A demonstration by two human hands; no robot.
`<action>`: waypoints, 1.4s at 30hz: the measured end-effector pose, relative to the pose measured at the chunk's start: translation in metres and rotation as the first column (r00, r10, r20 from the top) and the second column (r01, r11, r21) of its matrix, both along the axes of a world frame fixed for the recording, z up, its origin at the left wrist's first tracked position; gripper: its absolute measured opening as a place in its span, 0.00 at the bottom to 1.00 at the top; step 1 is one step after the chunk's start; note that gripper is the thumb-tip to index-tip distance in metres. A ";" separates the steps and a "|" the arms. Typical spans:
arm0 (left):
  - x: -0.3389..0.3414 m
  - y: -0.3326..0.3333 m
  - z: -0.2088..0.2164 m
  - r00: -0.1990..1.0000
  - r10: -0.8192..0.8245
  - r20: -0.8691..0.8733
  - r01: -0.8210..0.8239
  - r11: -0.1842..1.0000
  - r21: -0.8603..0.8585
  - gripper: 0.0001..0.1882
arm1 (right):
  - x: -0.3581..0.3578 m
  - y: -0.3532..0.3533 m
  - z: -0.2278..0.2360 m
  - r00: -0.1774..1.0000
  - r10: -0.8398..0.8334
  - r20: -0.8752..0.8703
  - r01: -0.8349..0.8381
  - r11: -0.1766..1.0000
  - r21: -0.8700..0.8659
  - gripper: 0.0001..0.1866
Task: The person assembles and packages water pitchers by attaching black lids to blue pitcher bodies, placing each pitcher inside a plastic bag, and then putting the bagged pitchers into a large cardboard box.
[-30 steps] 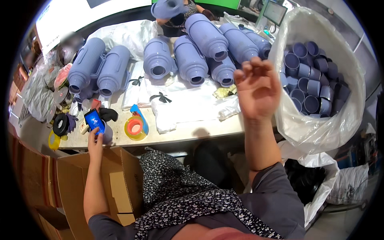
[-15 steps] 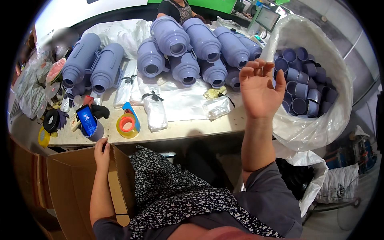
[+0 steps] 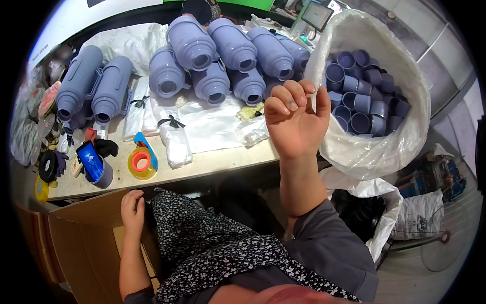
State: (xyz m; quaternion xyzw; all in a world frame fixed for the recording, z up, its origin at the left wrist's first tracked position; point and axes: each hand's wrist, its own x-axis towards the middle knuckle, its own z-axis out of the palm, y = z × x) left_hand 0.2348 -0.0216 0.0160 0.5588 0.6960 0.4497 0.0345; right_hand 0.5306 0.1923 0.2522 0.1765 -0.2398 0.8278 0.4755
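My right hand (image 3: 297,121) is raised palm up over the front of the table, with its fingers loosely curled, apart and holding nothing. Behind it lie lilac flask bodies (image 3: 211,83), stacked on their sides with open necks toward me. Just right of that hand stands a big clear plastic bag (image 3: 385,152) of lilac cups (image 3: 360,104). My left hand (image 3: 132,213) hangs at the upper edge of an open cardboard box (image 3: 76,253); its fingers are slightly bent and apart, with nothing visible in them. Whether it touches the box, I cannot tell.
On the table (image 3: 202,169) are white plastic packets (image 3: 176,147), a tape roll (image 3: 142,163) and a phone (image 3: 91,161) propped in a lilac cup (image 3: 104,175). Two more flasks (image 3: 112,91) lie at left. Below the big bag sits a bag of black parts (image 3: 357,213).
The view has shifted, so the table things sit farther left. My right hand has moved left, away from the cup bag, and its fingers curl more. My left hand stays by the box.
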 end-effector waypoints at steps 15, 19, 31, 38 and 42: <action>0.009 0.006 0.004 0.993 -0.030 -0.113 0.023 0.998 -0.059 0.07 | -0.001 -0.012 -0.001 0.991 -0.128 0.041 0.118 0.973 0.200 0.15; 0.011 0.005 0.003 0.992 -0.030 -0.119 0.021 0.996 -0.082 0.07 | 0.000 -0.012 -0.002 0.993 -0.117 0.031 0.106 0.966 0.236 0.15; 0.017 0.007 0.006 0.998 0.002 -0.069 -0.007 0.997 -0.075 0.07 | 0.018 -0.004 -0.042 0.966 -0.209 0.152 0.203 0.978 0.055 0.14; 0.081 0.063 0.037 0.893 -0.448 0.045 0.450 0.883 -0.133 0.10 | 0.021 0.083 -0.125 0.775 -0.242 0.583 0.394 0.907 -0.147 0.06; 0.138 0.099 0.038 0.677 -0.736 -0.009 0.736 0.677 0.006 0.10 | -0.007 0.150 -0.146 0.499 -0.204 0.842 0.592 0.790 -0.159 0.10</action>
